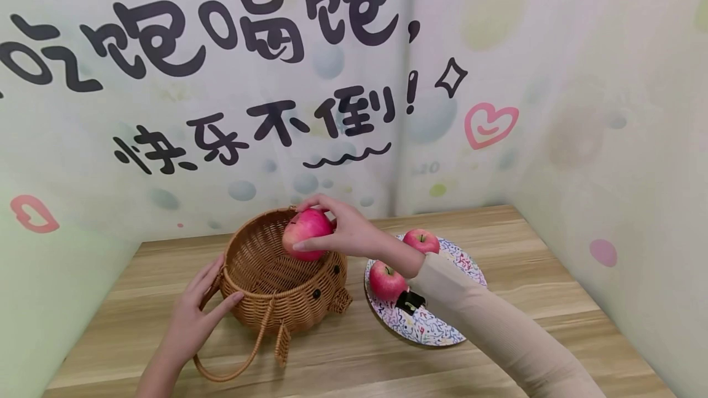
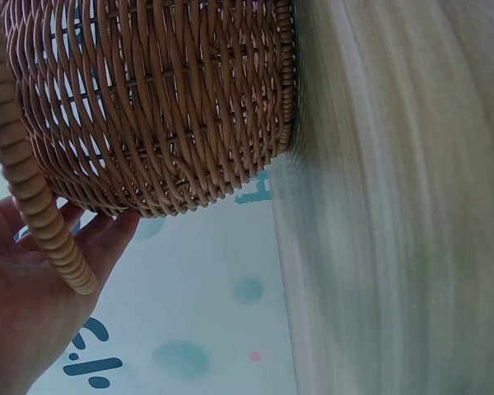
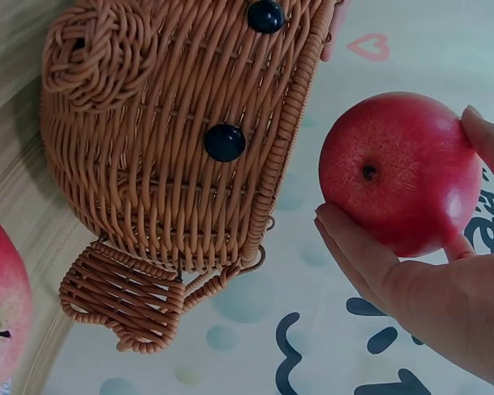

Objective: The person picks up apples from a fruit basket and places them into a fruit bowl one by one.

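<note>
A red apple (image 1: 308, 235) is pinched between the thumb and fingers of my right hand (image 1: 345, 229), above the near right rim of a brown wicker basket (image 1: 293, 309). In the right wrist view the apple (image 3: 402, 173) is apart from the basket wall (image 3: 173, 156). My left hand (image 1: 190, 312) rests against the basket's left side, fingers and thumb spread along the outside near the rim. Past its palm runs the basket's handle (image 2: 37, 185), seen in the left wrist view. The visible inside of the basket holds nothing.
Right of the basket lies a round patterned plate (image 1: 437, 330) bearing two red apples (image 1: 421, 241) and a small black item (image 1: 410, 301); my right sleeve (image 1: 487, 318) covers part of it. The wooden table (image 1: 343, 373) meets printed walls (image 1: 354, 189) behind and at the sides.
</note>
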Tool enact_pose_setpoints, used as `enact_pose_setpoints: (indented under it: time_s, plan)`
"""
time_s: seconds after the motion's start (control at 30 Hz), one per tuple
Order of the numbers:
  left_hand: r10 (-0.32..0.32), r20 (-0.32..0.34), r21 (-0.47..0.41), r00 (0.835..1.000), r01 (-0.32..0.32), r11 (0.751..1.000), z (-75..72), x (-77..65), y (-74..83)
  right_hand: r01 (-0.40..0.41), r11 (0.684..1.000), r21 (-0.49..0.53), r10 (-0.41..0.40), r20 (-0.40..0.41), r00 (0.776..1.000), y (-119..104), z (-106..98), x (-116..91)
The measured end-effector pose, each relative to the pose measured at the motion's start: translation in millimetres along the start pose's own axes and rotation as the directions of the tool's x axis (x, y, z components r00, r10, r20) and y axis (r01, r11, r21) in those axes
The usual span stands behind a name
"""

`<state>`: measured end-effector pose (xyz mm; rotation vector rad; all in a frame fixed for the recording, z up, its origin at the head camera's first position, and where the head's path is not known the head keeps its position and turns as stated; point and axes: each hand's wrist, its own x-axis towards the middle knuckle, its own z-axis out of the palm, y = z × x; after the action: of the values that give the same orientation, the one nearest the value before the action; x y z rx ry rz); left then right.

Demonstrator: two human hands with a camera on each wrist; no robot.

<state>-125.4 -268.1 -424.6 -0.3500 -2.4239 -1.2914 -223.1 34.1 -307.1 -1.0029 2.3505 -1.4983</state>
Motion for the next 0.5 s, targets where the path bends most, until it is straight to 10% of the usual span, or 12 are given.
enact_pose_setpoints:
  time_s: [0.5]
  plan:
    - [-0.03, 0.015, 0.024, 0.999, 0.029, 0.999, -1.1, 0.0, -0.6, -0.003, 0.999, 0.051, 0.003, -0.009, 1.0, 3.3, -1.7, -9.5]
